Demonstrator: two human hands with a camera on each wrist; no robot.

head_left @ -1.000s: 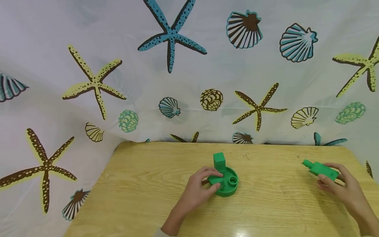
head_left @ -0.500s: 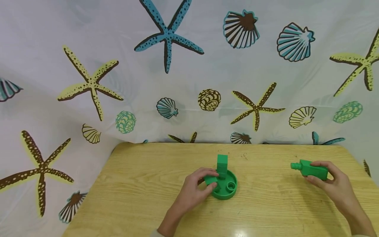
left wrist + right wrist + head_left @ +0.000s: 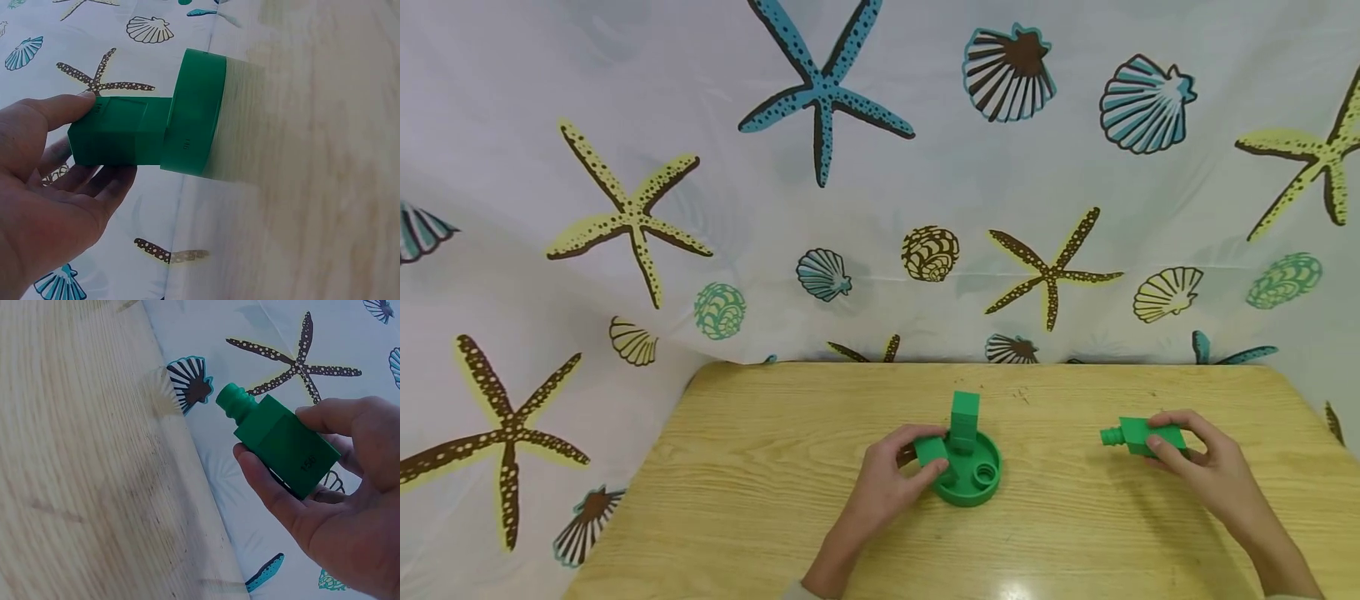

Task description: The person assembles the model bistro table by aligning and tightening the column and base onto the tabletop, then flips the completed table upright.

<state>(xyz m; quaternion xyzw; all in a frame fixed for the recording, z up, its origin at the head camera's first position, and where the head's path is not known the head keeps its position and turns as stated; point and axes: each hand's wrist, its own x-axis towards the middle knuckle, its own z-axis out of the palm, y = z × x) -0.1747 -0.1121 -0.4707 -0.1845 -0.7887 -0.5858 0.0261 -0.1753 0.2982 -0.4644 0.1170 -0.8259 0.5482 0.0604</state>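
Observation:
In the head view my left hand [image 3: 887, 479] grips a green block [image 3: 931, 451] at the left side of a round green base [image 3: 967, 498]. Another green block [image 3: 966, 417] stands upright at the base's back, and a threaded round socket [image 3: 986, 475] sits at its right. The left wrist view shows thumb and fingers on either side of the held block [image 3: 109, 131]. To the right, above the table, my right hand [image 3: 1213, 467] holds a green block with a threaded stud [image 3: 1138, 436]. Its stud [image 3: 236, 402] points left toward the base, free of the fingers.
The wooden table [image 3: 760, 467] lies under both hands. A white cloth [image 3: 880, 183] printed with starfish and shells hangs along its back edge and around the left side.
My right hand has moved left with the studded block, whose stud has turned to point more level. The base has turned slightly under my left hand, which keeps its grip on the block.

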